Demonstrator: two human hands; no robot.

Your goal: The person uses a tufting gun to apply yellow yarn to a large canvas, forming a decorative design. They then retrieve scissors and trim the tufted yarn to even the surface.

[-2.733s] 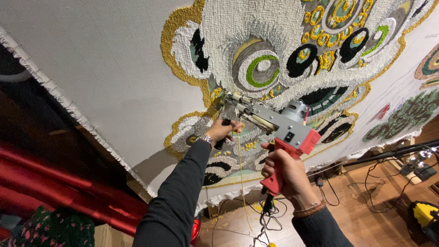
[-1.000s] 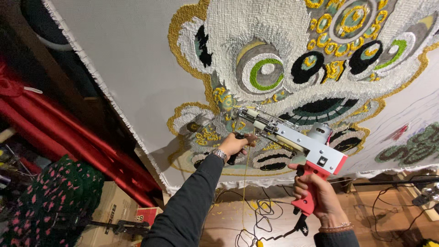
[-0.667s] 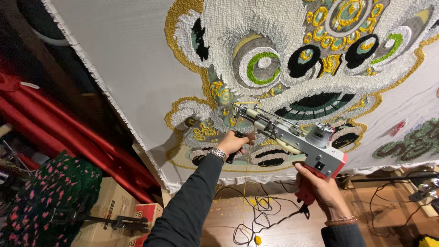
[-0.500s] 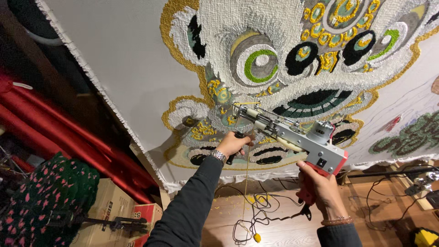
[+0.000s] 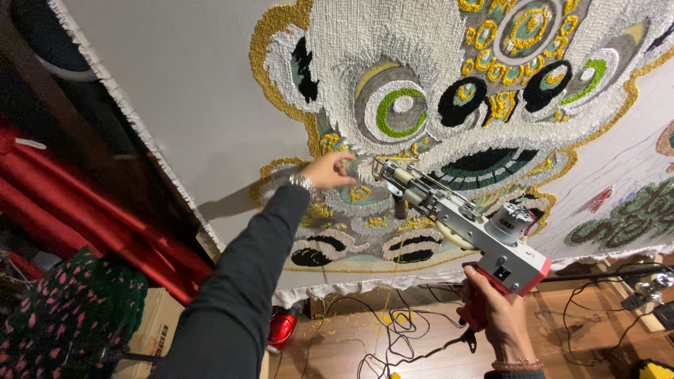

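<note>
Stretched white backing cloth [image 5: 189,91] fills my view, tufted with a lion-like face in white, gold, green and black yarn [image 5: 421,105], above a wooden floor [image 5: 576,337] strewn with black cables. My right hand [image 5: 495,312] has its fingers clamped on the red handle of the tufting gun [image 5: 463,221], whose tip sits just beside the gold patch. My left hand [image 5: 330,170] rests on the cloth there, fingers loosely curled and holding nothing.
</note>
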